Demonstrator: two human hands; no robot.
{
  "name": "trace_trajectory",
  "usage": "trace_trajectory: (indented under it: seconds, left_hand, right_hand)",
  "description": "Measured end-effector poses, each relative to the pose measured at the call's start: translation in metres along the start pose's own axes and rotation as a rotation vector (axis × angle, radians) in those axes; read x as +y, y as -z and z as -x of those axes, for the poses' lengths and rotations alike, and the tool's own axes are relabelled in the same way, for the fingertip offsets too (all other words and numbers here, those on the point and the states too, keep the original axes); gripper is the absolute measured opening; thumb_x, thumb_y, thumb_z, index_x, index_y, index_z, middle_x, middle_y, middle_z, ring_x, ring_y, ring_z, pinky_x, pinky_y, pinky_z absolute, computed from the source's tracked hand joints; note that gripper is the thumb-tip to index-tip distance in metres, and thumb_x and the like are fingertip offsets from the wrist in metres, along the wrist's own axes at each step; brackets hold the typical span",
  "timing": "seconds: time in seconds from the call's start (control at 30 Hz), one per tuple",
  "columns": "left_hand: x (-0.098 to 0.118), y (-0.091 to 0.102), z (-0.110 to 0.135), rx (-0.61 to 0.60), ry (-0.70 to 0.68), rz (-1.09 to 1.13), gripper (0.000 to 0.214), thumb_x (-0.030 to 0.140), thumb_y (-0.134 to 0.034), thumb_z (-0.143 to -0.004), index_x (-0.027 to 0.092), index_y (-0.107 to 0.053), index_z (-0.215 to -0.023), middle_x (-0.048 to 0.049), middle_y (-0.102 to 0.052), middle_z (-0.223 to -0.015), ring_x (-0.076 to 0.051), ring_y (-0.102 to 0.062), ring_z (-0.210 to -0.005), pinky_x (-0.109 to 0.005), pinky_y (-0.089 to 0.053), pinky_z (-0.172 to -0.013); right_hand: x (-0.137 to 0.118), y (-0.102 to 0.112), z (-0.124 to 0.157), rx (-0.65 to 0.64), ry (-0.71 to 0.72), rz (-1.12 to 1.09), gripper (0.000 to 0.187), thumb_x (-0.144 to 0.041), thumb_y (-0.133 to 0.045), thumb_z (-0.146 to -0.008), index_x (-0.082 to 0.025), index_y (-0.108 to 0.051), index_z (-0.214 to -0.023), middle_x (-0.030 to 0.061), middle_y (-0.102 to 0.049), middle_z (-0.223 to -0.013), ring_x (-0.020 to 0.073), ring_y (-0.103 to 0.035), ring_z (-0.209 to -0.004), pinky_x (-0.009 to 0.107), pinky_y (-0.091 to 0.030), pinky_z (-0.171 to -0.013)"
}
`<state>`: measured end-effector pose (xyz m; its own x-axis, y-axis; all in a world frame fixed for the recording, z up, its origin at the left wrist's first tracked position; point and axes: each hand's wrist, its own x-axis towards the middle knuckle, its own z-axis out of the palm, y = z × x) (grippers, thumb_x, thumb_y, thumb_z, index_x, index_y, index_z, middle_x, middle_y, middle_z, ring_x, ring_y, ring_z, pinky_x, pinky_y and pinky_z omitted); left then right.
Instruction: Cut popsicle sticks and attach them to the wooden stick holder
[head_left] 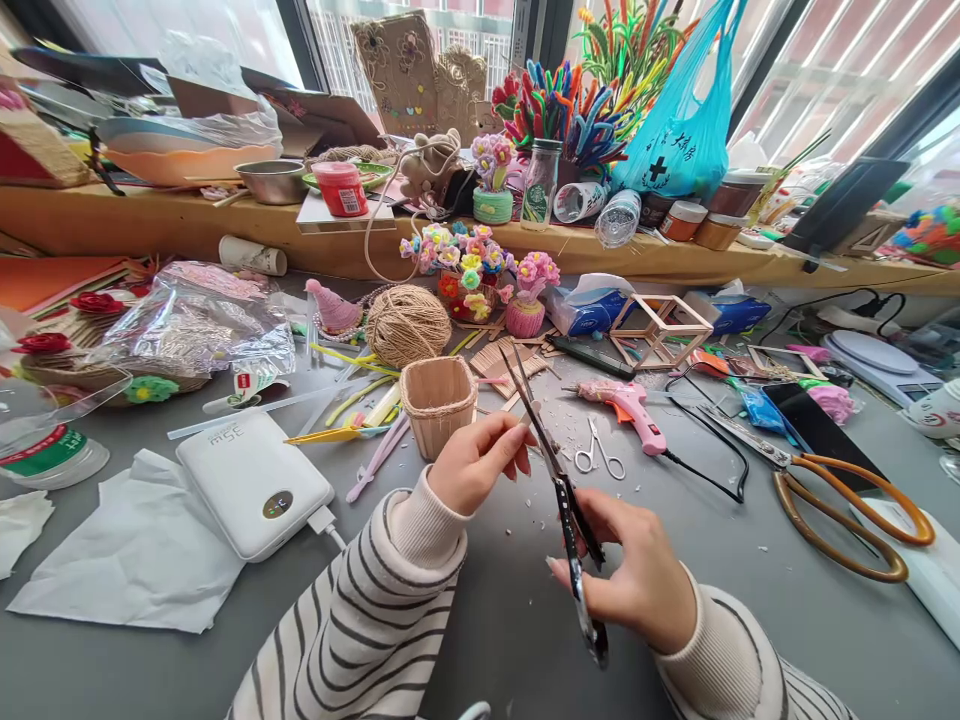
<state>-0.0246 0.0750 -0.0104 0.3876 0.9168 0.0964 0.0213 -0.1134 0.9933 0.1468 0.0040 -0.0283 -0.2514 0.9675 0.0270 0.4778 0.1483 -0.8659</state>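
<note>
The right hand (637,575) is sitting nearest, low over the grey table (502,630), clenching around the black handles of the scissors (564,500). The scissors are pointing up and away with the blades standing slightly apart, their tips reaching just in front of the basket (437,400). The left hand (480,460), coming out of a striped sleeve (375,620), is pinching thumb and fingertips (523,437) together right against the blades; whatever it is gripping is too small to tell.

Left of the sleeve, a white power bank (251,480) is lying on the table with a cable plugged in, and a sheet of paper (142,550) is lying beside it. Just past the hands, small snips (598,455) are lying open beside a pink glue gun (626,400). Further right, big shears (847,500) with orange handles are resting near a dark phone (817,425).

Behind the basket, a twine ball (409,323) is sitting, with a wooden frame (660,330) well to its right. Pipe-cleaner flowers (472,260) are standing in small pots behind the twine. Farthest off, a wooden shelf (187,225) is running under the window, carrying jars, bowls and a blue bag (682,110)
</note>
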Motion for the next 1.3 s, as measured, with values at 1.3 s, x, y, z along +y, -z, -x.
trace_trajectory:
  seconds: [1.3]
  left_hand:
    - [-0.01, -0.01, 0.01, 0.08, -0.149, -0.148, 0.029, 0.037, -0.034, -0.085, 0.016, -0.044, -0.067, 0.0074, -0.028, -0.044, -0.005, -0.026, -0.038, -0.019, -0.021, -0.039]
  right_hand:
    - [-0.004, -0.011, 0.002, 0.022, 0.037, 0.031, 0.029, -0.027, -0.062, -0.054, -0.017, -0.048, -0.077, 0.0012, -0.054, -0.066, 0.0115, -0.048, -0.055, 0.024, -0.046, -0.054]
